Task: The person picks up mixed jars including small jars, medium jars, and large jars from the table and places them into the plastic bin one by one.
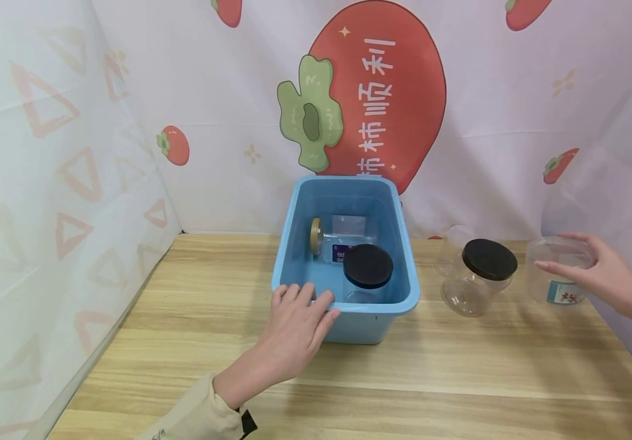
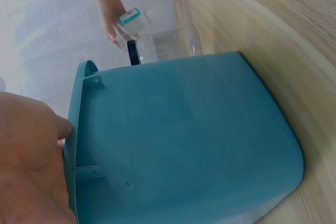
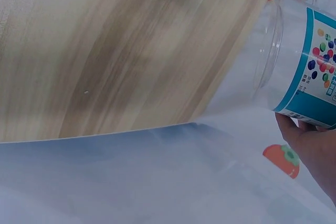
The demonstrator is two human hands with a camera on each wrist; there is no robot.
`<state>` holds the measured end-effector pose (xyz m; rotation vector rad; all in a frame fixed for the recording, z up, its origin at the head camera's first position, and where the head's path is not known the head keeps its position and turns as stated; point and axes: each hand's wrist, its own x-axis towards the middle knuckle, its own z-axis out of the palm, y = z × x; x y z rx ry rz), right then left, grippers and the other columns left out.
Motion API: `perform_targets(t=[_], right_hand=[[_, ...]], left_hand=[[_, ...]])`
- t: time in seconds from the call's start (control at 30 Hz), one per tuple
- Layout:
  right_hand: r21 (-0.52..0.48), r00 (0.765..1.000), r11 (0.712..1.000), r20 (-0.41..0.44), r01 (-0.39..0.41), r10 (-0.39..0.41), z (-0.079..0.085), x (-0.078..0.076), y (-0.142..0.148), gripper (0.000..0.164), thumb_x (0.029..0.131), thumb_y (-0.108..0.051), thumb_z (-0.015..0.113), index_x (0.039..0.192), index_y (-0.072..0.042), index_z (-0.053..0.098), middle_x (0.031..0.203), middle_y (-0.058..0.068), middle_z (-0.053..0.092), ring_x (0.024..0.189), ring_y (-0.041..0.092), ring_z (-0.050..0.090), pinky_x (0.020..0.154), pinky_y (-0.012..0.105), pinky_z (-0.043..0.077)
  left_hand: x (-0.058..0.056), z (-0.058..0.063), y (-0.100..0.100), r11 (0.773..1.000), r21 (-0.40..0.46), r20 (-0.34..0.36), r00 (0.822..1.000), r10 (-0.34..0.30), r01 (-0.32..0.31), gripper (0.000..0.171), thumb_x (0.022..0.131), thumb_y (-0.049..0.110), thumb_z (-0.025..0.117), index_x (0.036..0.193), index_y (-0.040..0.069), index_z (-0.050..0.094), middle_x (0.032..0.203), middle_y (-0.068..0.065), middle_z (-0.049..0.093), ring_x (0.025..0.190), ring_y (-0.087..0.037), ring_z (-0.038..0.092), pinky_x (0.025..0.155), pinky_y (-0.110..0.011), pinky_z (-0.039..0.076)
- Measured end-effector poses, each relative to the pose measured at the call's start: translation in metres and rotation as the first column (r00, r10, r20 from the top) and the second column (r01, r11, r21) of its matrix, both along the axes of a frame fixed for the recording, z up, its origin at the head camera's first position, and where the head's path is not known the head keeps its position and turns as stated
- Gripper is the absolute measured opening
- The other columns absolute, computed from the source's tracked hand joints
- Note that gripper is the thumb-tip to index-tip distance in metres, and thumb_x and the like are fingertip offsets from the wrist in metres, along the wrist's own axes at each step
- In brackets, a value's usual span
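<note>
A blue plastic bin (image 1: 343, 308) stands on the wooden table, and my left hand (image 1: 296, 333) grips its near rim, fingers hooked over the edge. In the left wrist view the thumb lies along the outer side of that rim. To the right, my right hand (image 1: 607, 272) holds a clear plastic jar (image 1: 538, 278) near its top, between thumb and fingers. This jar's blue-bordered label (image 3: 320, 69) shows colourful round dots in the right wrist view. Inside the bin are an upright black-lidded jar (image 1: 368, 266) and a jar with a gold lid (image 1: 316, 237) lying on its side.
Between the bin and my right hand, a clear jar with a black lid (image 1: 489, 260) stands on the table (image 1: 200, 287). Another clear container (image 1: 453, 244) is partly hidden behind it. Printed cloth (image 1: 228, 183) hangs along the back and both sides.
</note>
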<state>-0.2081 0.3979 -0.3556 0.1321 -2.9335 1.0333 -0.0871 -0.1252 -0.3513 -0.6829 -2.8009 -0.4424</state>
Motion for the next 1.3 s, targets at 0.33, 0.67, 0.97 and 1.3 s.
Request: perform_targets(t=[0.33, 0.67, 0.97, 1.3], right_hand=[[0.051, 0.999, 0.999, -0.025, -0.018, 0.019, 0.015, -0.008, 0.0, 0.092, 0.097, -0.033, 0.078, 0.161, 0.005, 0.025, 0.129, -0.022, 0.061, 0.106, 0.008, 0.056, 0.067, 0.021, 0.044], [0.062, 0.998, 0.997, -0.027, -0.047, 0.049, 0.032, -0.012, -0.009, 0.089, 0.098, -0.032, 0.077, 0.161, 0.004, 0.026, 0.107, -0.046, 0.039, 0.119, 0.04, 0.055, 0.076, 0.028, 0.048], [0.07, 0.997, 0.995, -0.003, -0.075, 0.075, 0.045, -0.018, -0.019, 0.091, 0.1, -0.032, 0.074, 0.164, 0.003, 0.02, 0.138, 0.002, 0.062, 0.132, 0.065, 0.038, 0.091, 0.06, 0.046], [0.082, 0.995, 0.992, -0.018, -0.097, 0.098, 0.055, -0.025, -0.03, 0.09, 0.098, -0.033, 0.076, 0.162, 0.004, 0.024, 0.146, 0.033, 0.052, 0.133, 0.061, 0.038, 0.094, 0.073, 0.037]], left_hand=[[0.0, 0.001, 0.0, 1.0, 0.005, 0.032, 0.999, 0.005, -0.005, 0.023, 0.112, 0.034, 0.05, 0.119, 0.015, 0.063, 0.094, -0.004, 0.05, 0.094, -0.028, 0.044, 0.096, -0.056, 0.034], [0.0, 0.001, 0.0, 1.0, 0.012, 0.022, 1.0, -0.001, 0.001, 0.023, 0.112, 0.033, 0.05, 0.119, 0.015, 0.063, 0.093, -0.004, 0.05, 0.092, -0.027, 0.044, 0.094, -0.054, 0.034], [0.0, 0.001, 0.001, 1.0, 0.009, 0.02, 1.0, -0.004, 0.004, 0.022, 0.112, 0.033, 0.051, 0.118, 0.015, 0.062, 0.093, -0.004, 0.049, 0.092, -0.027, 0.044, 0.094, -0.054, 0.034], [0.0, 0.001, 0.0, 1.0, 0.006, 0.022, 1.0, -0.001, 0.001, 0.022, 0.112, 0.033, 0.05, 0.117, 0.015, 0.062, 0.093, -0.004, 0.048, 0.092, -0.027, 0.043, 0.095, -0.055, 0.034]])
